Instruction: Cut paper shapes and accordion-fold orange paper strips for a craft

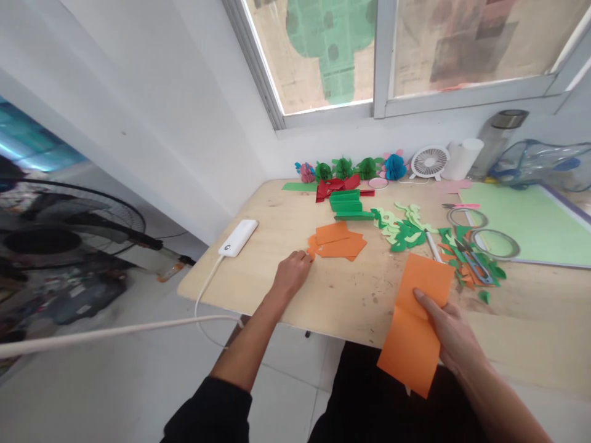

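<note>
My right hand [455, 332] grips a long orange paper strip [410, 332] at the table's front edge, thumb on top; a crease crosses the strip's middle. Further left, my left hand [294, 271] reaches over the table with its fingers pinched on a small orange paper piece [312, 247]. That piece lies against the left side of a loose pile of orange paper cutouts [339, 243]. Behind the pile are folded green paper [346, 203] and folded red paper [337, 184].
Green paper cutouts [401, 231], a white pen [433, 246], scissors [475, 261] on scraps and tape rolls [496, 244] lie to the right. A white power bank [239, 238] with a cable sits at left. Paper flowers [344, 168] and a small fan [430, 162] line the wall.
</note>
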The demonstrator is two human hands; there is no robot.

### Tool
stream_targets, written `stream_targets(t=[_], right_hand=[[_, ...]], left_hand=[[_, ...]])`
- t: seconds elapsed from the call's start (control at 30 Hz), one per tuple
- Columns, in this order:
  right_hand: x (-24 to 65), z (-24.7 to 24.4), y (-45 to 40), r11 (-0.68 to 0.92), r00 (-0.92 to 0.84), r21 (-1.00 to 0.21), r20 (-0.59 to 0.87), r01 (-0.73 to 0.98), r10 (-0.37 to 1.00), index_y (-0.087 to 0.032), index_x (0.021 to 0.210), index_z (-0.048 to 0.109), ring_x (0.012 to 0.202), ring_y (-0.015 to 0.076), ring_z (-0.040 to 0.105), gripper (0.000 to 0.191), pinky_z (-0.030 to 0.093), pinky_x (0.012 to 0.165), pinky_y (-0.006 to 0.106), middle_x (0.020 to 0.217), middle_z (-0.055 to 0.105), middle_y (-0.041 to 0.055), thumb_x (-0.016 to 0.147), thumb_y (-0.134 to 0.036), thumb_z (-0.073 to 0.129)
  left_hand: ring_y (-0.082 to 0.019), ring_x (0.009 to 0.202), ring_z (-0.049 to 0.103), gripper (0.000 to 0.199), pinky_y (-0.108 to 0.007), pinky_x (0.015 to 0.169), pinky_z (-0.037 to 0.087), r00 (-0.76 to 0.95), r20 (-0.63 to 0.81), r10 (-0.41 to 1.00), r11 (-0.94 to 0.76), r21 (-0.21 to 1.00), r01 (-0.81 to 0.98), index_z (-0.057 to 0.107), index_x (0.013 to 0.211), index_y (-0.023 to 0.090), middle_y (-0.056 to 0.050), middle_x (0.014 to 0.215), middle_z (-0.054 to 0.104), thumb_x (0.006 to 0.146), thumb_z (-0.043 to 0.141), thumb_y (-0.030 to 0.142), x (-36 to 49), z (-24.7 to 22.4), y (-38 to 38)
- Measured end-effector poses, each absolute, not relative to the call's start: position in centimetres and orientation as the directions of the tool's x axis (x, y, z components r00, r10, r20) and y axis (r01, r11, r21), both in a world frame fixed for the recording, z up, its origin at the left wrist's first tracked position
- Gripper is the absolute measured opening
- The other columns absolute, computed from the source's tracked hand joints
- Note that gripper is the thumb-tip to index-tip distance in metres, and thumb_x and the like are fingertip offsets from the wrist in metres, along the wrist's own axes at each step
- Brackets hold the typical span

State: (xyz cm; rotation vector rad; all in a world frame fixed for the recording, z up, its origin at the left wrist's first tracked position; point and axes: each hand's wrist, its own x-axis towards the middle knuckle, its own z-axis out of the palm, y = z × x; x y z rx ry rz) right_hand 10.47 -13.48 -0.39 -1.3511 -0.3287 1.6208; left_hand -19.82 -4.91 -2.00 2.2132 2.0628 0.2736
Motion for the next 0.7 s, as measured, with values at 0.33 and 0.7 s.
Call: stream_targets(t=[0.33,0.7], right_hand=[[9.1,-0.8,-13.3,-0.307,0.227,-0.741,-0.523,-0.597,0.821,-0.017,0.102,0.067,0.082,0.0274,0.072,0.047,0.061,0.066,0.035,0.096,0.076,0.0083,0.063,-0.038,0.081],[9.3,-1.1,-15.3,-0.149,0.363,-0.961,-0.228,-0.234,0.903,-0.016,0.099,0.071,0.102,0.0267,0.067,0.040,0.057,0.082,0.034,0.104,0.073,0.0092,0.074,-0.048,0.070]], left_hand=[[-0.018,0.094,0.067,0.030,-0.029,0.080,0.053,0.078,0.102,0.992,-0.128,0.791,0.599,0.064,0.112,0.019,-0.008,0.105,0.071,0.091,0.048,0.033,-12.9,-1.5,-10.1],[-0.012,0.065,0.057,0.056,-0.023,0.063,0.044,0.292,-0.312,0.904,0.351,0.932,-0.091,0.056,0.119,0.016,0.001,0.072,0.060,0.070,0.075,0.035,-8.6,-0.7,-13.2]])
